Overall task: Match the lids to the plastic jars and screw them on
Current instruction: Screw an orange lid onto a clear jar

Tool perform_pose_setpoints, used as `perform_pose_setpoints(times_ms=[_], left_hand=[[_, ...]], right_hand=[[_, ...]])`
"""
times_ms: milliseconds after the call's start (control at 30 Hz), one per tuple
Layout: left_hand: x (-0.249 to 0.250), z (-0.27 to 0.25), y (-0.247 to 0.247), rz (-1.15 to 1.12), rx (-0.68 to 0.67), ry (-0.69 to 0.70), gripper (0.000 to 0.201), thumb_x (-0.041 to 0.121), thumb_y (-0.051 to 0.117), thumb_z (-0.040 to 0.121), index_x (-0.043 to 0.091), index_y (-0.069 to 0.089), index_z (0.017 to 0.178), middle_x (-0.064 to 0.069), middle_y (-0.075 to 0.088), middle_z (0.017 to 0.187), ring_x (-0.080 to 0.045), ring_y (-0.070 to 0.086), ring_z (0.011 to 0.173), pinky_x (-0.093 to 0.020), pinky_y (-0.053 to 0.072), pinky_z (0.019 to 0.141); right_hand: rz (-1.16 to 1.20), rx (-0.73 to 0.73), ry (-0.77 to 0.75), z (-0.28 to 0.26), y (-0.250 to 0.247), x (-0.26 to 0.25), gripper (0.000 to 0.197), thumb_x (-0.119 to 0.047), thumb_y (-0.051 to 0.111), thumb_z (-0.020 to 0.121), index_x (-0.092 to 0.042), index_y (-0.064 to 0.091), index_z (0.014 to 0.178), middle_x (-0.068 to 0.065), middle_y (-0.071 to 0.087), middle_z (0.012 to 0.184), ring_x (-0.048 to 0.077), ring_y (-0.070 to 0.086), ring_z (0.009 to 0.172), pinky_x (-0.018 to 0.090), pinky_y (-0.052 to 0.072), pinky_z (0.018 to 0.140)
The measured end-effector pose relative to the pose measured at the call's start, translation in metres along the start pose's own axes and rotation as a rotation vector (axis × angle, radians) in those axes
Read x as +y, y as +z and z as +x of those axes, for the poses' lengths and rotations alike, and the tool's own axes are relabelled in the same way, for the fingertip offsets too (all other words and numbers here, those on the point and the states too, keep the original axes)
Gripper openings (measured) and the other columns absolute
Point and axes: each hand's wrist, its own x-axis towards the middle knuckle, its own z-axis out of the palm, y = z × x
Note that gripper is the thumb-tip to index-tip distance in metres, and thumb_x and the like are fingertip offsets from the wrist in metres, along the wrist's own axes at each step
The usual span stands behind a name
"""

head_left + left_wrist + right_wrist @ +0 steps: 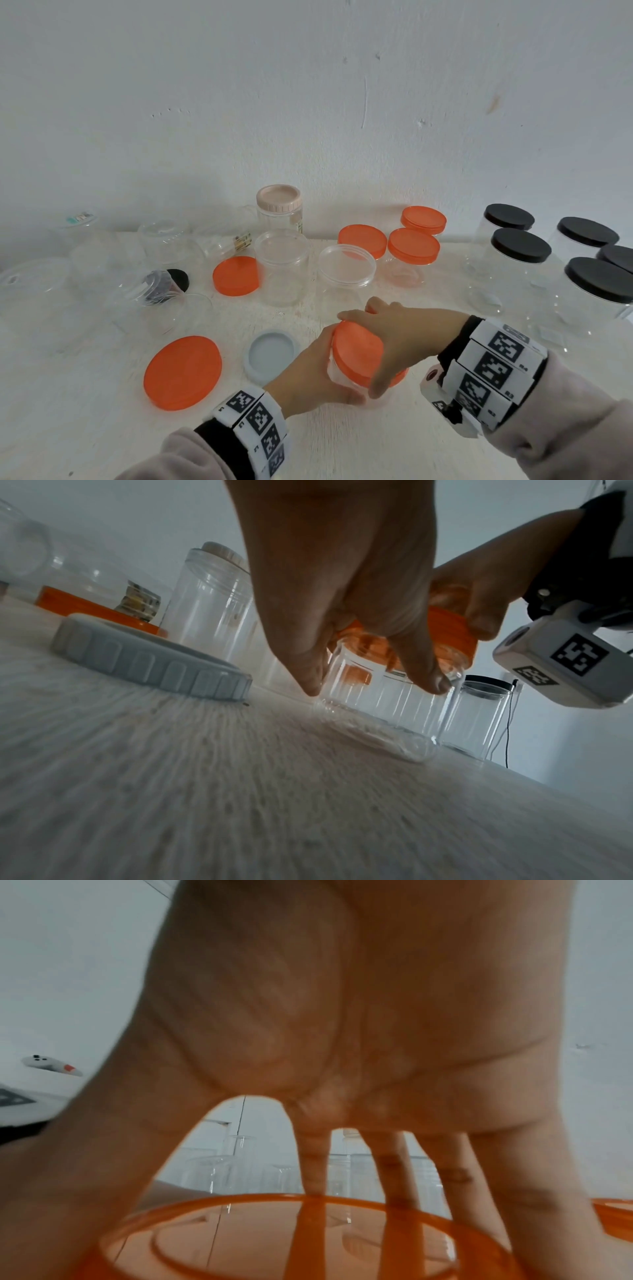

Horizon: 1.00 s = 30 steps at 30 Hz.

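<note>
A small clear plastic jar (344,377) (377,696) stands tilted on the white table near the front, with an orange lid (356,353) (452,631) (274,1240) on its mouth. My left hand (308,370) (342,588) grips the jar's wall from the left. From above, my right hand (394,332) (342,1042) grips the orange lid, fingers and thumb spread round its rim. An open clear jar (282,265) and another one (346,274) stand behind. Loose lids lie nearby: a large orange one (183,371), a smaller orange one (235,275) and a grey one (270,354) (147,656).
Three orange-lidded jars (412,246) stand at the back centre, several black-lidded jars (520,245) at the right. A pink-lidded jar (279,205) is against the wall. Several clear jars (161,240), some lying down, crowd the left; one holds a black lid (178,279).
</note>
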Motion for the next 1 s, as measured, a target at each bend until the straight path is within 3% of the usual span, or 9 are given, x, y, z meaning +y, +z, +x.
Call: perform_pose_setpoints(times_ms=[200, 333, 433, 533, 633, 733, 900, 1000], left_hand=[[0.003, 0.001, -0.002, -0.003, 0.005, -0.008, 0.103, 0.034, 0.087, 0.064, 0.039, 0.017, 0.139, 0.022, 0.044, 0.126, -0.002, 0.047, 0.117, -0.019, 0.041, 0.096], [0.002, 0.001, 0.000, -0.020, 0.030, -0.006, 0.105, 0.034, 0.089, 0.062, 0.037, 0.019, 0.141, 0.018, 0.046, 0.130, -0.005, 0.048, 0.119, -0.026, 0.042, 0.101], [0.003, 0.002, 0.002, -0.034, 0.059, -0.009, 0.104, 0.034, 0.089, 0.062, 0.038, 0.019, 0.139, 0.016, 0.045, 0.133, -0.007, 0.047, 0.121, -0.027, 0.042, 0.101], [0.005, 0.003, 0.000, -0.017, 0.043, -0.011, 0.107, 0.032, 0.088, 0.063, 0.033, 0.017, 0.143, 0.014, 0.043, 0.135, -0.007, 0.046, 0.122, -0.024, 0.040, 0.101], [0.007, 0.003, -0.002, 0.027, 0.035, -0.012, 0.107, 0.032, 0.088, 0.064, 0.031, 0.016, 0.144, 0.014, 0.042, 0.133, -0.006, 0.045, 0.120, -0.019, 0.039, 0.097], [0.008, 0.003, -0.001, 0.014, 0.030, -0.010, 0.105, 0.031, 0.087, 0.066, 0.032, 0.015, 0.142, 0.019, 0.041, 0.128, -0.002, 0.043, 0.117, -0.011, 0.037, 0.089], [0.005, 0.003, 0.000, -0.021, 0.033, -0.021, 0.104, 0.031, 0.087, 0.065, 0.031, 0.018, 0.144, 0.014, 0.043, 0.135, -0.006, 0.045, 0.122, -0.022, 0.038, 0.100], [0.003, 0.004, 0.001, -0.023, 0.037, -0.029, 0.103, 0.031, 0.087, 0.065, 0.033, 0.020, 0.143, 0.016, 0.043, 0.133, -0.005, 0.045, 0.122, -0.020, 0.038, 0.099]], right_hand=[[-0.022, 0.073, -0.036, 0.003, -0.003, 0.000, 0.107, -0.070, 0.075, 0.051, -0.055, 0.012, 0.135, -0.010, 0.029, 0.111, 0.017, 0.037, 0.104, 0.039, 0.047, 0.086], [0.001, 0.165, -0.001, 0.006, 0.009, 0.000, 0.109, -0.080, 0.066, 0.050, -0.045, 0.014, 0.139, -0.007, 0.030, 0.110, 0.020, 0.042, 0.102, 0.033, 0.042, 0.078], [0.063, 0.231, 0.066, 0.007, 0.017, -0.002, 0.112, -0.086, 0.058, 0.053, -0.034, 0.017, 0.144, 0.000, 0.037, 0.124, 0.023, 0.045, 0.103, 0.033, 0.043, 0.078], [0.052, 0.182, 0.085, 0.006, 0.016, -0.004, 0.115, -0.084, 0.060, 0.057, -0.032, 0.011, 0.148, 0.004, 0.034, 0.134, 0.028, 0.047, 0.115, 0.036, 0.046, 0.086], [0.024, 0.110, 0.013, 0.003, 0.005, -0.004, 0.113, -0.072, 0.070, 0.061, -0.043, 0.005, 0.147, -0.002, 0.025, 0.142, 0.027, 0.033, 0.127, 0.043, 0.044, 0.096], [0.023, 0.073, -0.060, 0.004, -0.003, -0.005, 0.099, -0.061, 0.075, 0.065, -0.054, 0.013, 0.142, -0.007, 0.028, 0.136, 0.022, 0.031, 0.121, 0.041, 0.044, 0.093], [-0.007, 0.154, 0.042, 0.009, 0.002, -0.008, 0.100, -0.083, 0.060, 0.061, -0.042, 0.021, 0.143, 0.000, 0.036, 0.129, 0.028, 0.041, 0.114, 0.036, 0.041, 0.083], [-0.003, 0.114, 0.070, 0.009, 0.002, -0.009, 0.105, -0.082, 0.061, 0.060, -0.041, 0.015, 0.145, 0.002, 0.032, 0.137, 0.030, 0.040, 0.122, 0.039, 0.042, 0.089]])
